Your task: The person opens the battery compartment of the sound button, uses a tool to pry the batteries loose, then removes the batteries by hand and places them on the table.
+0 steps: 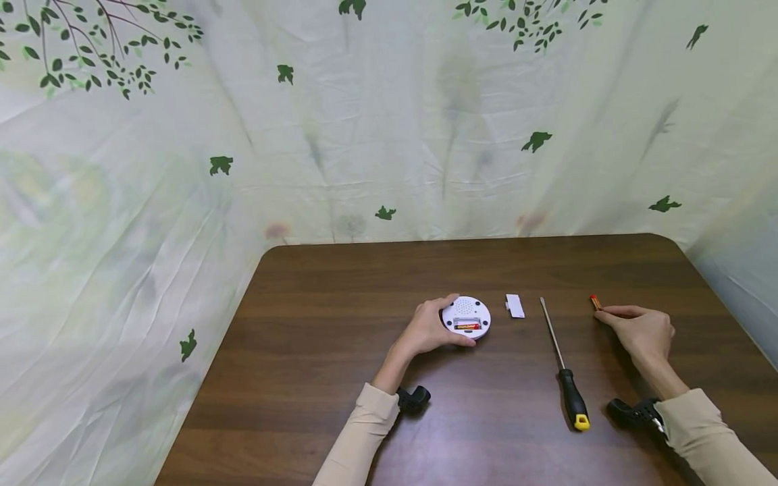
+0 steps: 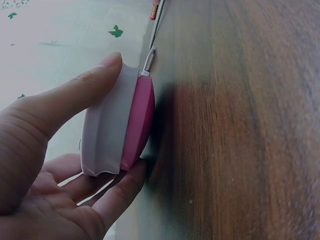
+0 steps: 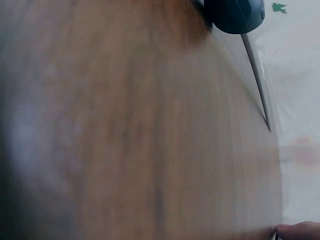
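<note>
My left hand (image 1: 428,327) grips a round white device (image 1: 467,309), thumb on one side and fingers on the other. Its upturned back has speaker holes and an uncovered battery compartment, where one orange-red battery (image 1: 467,327) lies. Seen from the left wrist, the device's pink face (image 2: 138,122) is turned towards the table and the thumb presses the white rim (image 2: 107,130). Far to the right, my right hand (image 1: 641,331) pinches a small red battery (image 1: 595,301) by its near end, low over the table. Only a fingertip (image 3: 300,231) shows in the right wrist view.
A white battery cover (image 1: 514,306) lies just right of the device. Between the hands is a long screwdriver (image 1: 571,398) with a black and yellow handle, its tip pointing away. The brown wooden table (image 1: 304,378) ends at a leaf-printed curtain (image 1: 395,135).
</note>
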Motion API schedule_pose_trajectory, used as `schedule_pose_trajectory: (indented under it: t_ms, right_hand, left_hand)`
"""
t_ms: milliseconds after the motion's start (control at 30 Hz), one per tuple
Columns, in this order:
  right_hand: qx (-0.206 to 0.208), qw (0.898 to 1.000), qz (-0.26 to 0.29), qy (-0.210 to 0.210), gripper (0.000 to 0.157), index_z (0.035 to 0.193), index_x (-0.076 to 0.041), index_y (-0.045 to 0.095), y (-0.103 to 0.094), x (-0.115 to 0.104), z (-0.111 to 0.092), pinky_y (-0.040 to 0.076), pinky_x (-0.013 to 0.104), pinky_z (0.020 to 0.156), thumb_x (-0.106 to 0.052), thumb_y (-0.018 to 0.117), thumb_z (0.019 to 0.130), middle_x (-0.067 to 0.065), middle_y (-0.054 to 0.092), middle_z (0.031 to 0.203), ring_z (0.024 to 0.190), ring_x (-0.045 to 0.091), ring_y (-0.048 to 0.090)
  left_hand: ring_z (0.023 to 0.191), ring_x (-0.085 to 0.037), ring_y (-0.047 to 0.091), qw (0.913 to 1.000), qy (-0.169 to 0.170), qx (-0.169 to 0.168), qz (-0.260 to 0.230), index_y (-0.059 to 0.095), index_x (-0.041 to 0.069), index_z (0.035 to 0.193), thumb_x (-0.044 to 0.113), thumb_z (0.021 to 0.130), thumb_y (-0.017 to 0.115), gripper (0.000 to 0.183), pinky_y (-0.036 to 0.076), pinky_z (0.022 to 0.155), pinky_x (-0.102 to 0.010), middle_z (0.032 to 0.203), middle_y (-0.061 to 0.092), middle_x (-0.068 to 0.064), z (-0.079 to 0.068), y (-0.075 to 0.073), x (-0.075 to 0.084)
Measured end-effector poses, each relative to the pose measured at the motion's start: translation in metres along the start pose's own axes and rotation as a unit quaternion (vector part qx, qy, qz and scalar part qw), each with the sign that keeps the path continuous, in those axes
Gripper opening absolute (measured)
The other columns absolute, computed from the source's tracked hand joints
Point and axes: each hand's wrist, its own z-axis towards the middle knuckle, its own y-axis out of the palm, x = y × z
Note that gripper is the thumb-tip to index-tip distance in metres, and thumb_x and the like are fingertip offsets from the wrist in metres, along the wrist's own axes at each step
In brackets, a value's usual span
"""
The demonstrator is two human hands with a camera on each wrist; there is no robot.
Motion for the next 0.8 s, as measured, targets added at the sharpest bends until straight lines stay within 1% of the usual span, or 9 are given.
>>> schedule_pose_trajectory:
  t_ms: [67, 133, 400, 467, 500, 567, 633, 700, 800]
  right_hand:
    - [0.002, 1.000, -0.008, -0.006, 0.035, 0.098, -0.006, 0.084, 0.001, 0.000, -0.001, 0.042, 0.032, 0.067, -0.039, 0.081, 0.088, 0.015, 0.081, 0.092, 0.103, 0.040, 0.066]
    - [0.004, 1.000, -0.014, -0.014, 0.035, 0.098, -0.005, 0.083, 0.002, -0.001, -0.002, 0.041, 0.032, 0.066, -0.038, 0.080, 0.089, 0.018, 0.080, 0.097, 0.102, 0.040, 0.066]
    - [0.003, 1.000, -0.020, -0.022, 0.038, 0.099, -0.004, 0.083, 0.003, 0.000, -0.003, 0.042, 0.032, 0.066, -0.040, 0.081, 0.088, 0.017, 0.080, 0.095, 0.098, 0.038, 0.067]
    - [-0.002, 1.000, -0.018, -0.012, 0.041, 0.099, -0.004, 0.083, 0.001, 0.000, -0.003, 0.042, 0.032, 0.066, -0.043, 0.081, 0.087, 0.008, 0.079, 0.081, 0.089, 0.032, 0.066]
    - [-0.003, 1.000, -0.014, -0.005, 0.043, 0.099, -0.004, 0.083, 0.001, 0.000, -0.003, 0.042, 0.032, 0.066, -0.045, 0.081, 0.087, -0.001, 0.077, 0.073, 0.084, 0.025, 0.065]
    - [-0.004, 1.000, -0.003, 0.010, 0.046, 0.101, -0.004, 0.082, -0.002, -0.002, -0.004, 0.042, 0.031, 0.066, -0.047, 0.081, 0.086, -0.021, 0.066, 0.062, 0.074, 0.010, 0.060]
    - [-0.009, 1.000, 0.012, 0.019, 0.050, 0.106, -0.003, 0.081, -0.005, -0.006, -0.006, 0.041, 0.030, 0.067, -0.049, 0.079, 0.087, -0.035, 0.053, 0.059, 0.070, -0.002, 0.051]
    - [-0.017, 0.999, 0.030, 0.015, 0.055, 0.112, -0.002, 0.079, -0.007, -0.012, -0.009, 0.039, 0.029, 0.069, -0.051, 0.078, 0.088, -0.041, 0.048, 0.059, 0.070, -0.008, 0.047]
    - [-0.042, 0.997, 0.052, -0.025, 0.057, 0.118, -0.002, 0.076, -0.011, -0.028, -0.016, 0.040, 0.026, 0.072, -0.052, 0.075, 0.091, -0.044, 0.051, 0.067, 0.075, -0.010, 0.050]
  left_hand:
    - [0.133, -0.027, 0.060, 1.0000, -0.001, 0.000, 0.002, 0.055, 0.007, 0.149, 0.033, 0.065, 0.100, 0.099, 0.046, 0.113, -0.042, 0.147, 0.062, -0.012, 0.000, 0.000, -0.001]
    - [0.132, -0.027, 0.060, 1.0000, -0.001, 0.000, 0.004, 0.055, 0.007, 0.149, 0.034, 0.065, 0.100, 0.099, 0.046, 0.113, -0.041, 0.146, 0.063, -0.012, 0.000, 0.000, -0.001]
    - [0.130, -0.026, 0.061, 1.0000, -0.006, 0.000, 0.005, 0.056, 0.009, 0.149, 0.034, 0.065, 0.100, 0.099, 0.047, 0.111, -0.040, 0.145, 0.064, -0.011, 0.000, -0.002, 0.001]
    - [0.130, -0.026, 0.061, 0.9999, -0.007, -0.002, 0.013, 0.056, 0.009, 0.149, 0.035, 0.065, 0.100, 0.099, 0.047, 0.111, -0.039, 0.145, 0.064, -0.011, 0.000, -0.002, 0.002]
    - [0.130, -0.026, 0.060, 0.9998, -0.008, -0.003, 0.015, 0.055, 0.009, 0.150, 0.036, 0.065, 0.099, 0.099, 0.047, 0.111, -0.039, 0.145, 0.064, -0.011, 0.000, -0.002, 0.002]
    - [0.130, -0.026, 0.060, 0.9997, -0.009, -0.005, 0.022, 0.055, 0.010, 0.150, 0.037, 0.066, 0.099, 0.099, 0.047, 0.111, -0.039, 0.145, 0.064, -0.010, 0.000, -0.002, 0.002]
    - [0.130, -0.027, 0.060, 0.9996, -0.011, -0.006, 0.026, 0.055, 0.010, 0.150, 0.038, 0.067, 0.099, 0.099, 0.046, 0.111, -0.039, 0.146, 0.063, -0.010, -0.001, -0.001, 0.001]
    - [0.131, -0.027, 0.059, 0.9995, -0.011, -0.006, 0.028, 0.055, 0.011, 0.150, 0.038, 0.066, 0.099, 0.099, 0.046, 0.111, -0.039, 0.146, 0.063, -0.010, -0.001, -0.001, 0.001]
    - [0.130, -0.027, 0.060, 0.9996, -0.008, -0.003, 0.026, 0.055, 0.010, 0.150, 0.037, 0.066, 0.099, 0.099, 0.046, 0.111, -0.039, 0.145, 0.064, -0.010, -0.002, -0.003, 0.001]
